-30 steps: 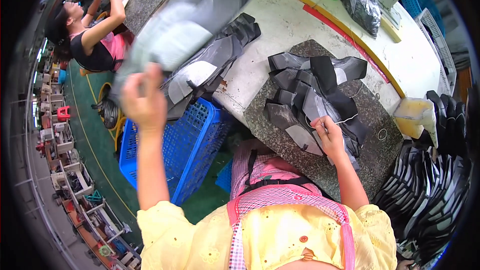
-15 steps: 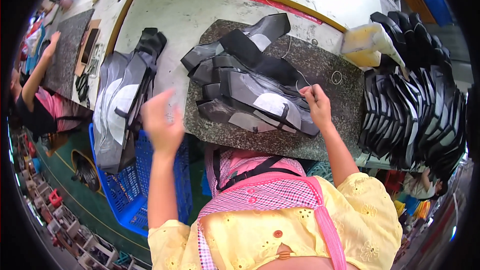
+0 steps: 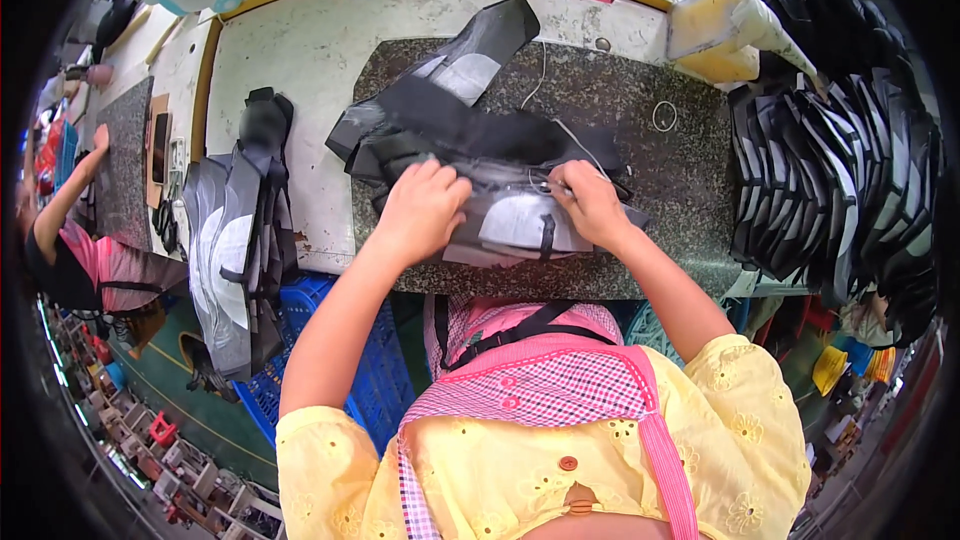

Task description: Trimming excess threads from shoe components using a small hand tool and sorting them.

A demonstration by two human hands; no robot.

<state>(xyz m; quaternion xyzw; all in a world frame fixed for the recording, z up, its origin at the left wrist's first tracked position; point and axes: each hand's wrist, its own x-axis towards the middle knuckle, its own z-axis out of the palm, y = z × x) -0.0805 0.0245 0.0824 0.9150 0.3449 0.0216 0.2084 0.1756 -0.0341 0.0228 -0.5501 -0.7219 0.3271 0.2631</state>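
Black and grey flat pieces, shaped like shoe uppers (image 3: 520, 220), lie overlapped on a speckled dark board (image 3: 680, 200) in front of me. My left hand (image 3: 425, 210) has its fingers curled over the near pieces on their left side. Thumb and fingertips of my right hand (image 3: 590, 202) are pinched together at the right part of the same pieces. A thin white cord (image 3: 580, 140) runs over the pieces to that hand; its end by the fingertips is hard to make out. Beyond, another black and grey piece (image 3: 485, 50) points away from me.
Left of the board, more such pieces (image 3: 225, 240) hang over the table edge above a blue crate (image 3: 375, 370). Stacked pieces (image 3: 800, 180) stand at right, near a yellowish block (image 3: 705, 35). A white cord loop (image 3: 665, 117) lies on the board. A co-worker's arm (image 3: 70, 180) is far left.
My left hand has come from the gap left of the board onto the pieces. My right hand has moved left and slightly inward. The near pieces have shifted and the view has turned somewhat.
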